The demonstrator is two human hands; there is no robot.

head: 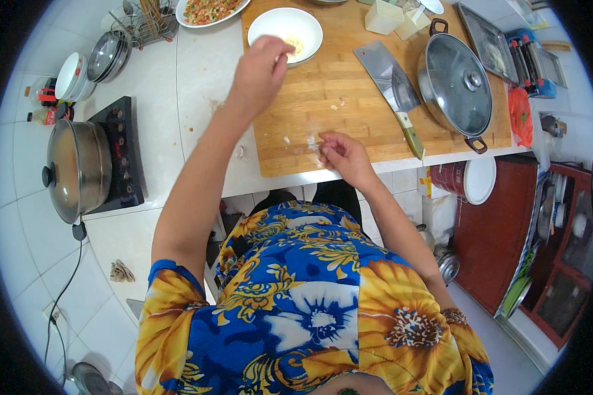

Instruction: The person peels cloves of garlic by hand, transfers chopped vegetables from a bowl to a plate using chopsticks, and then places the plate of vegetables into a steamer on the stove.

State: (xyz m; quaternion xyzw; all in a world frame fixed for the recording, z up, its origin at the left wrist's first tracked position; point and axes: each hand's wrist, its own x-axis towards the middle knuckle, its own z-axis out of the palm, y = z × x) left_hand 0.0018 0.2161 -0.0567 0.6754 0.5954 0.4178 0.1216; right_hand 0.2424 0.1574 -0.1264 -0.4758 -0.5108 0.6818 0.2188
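My left hand (pixel 262 74) is over the near left rim of a white bowl (pixel 257 29), its fingertips pinched together; whether something small is between them cannot be told. Pale yellow chopped pieces (pixel 295 43) lie in the bowl. Low over the near edge of the bamboo cutting board (pixel 306 118) is my right hand (pixel 343 155), fingers curled, beside blurred whitish scraps (pixel 313 144); what it holds is unclear. More small pale bits lie on the board. To the right rests a cleaver (pixel 383 69) with a smaller knife (pixel 406 91) overlapping it.
A lidded steel pot (pixel 454 84) stands on the board's right. Plastic containers (pixel 384 17) and a metal tray (pixel 489 44) are at the back right. A plate of chopped food (pixel 210 11) sits at the back left. Another lidded pot (pixel 79 168) stands on a black cooktop (pixel 121 148) at left.
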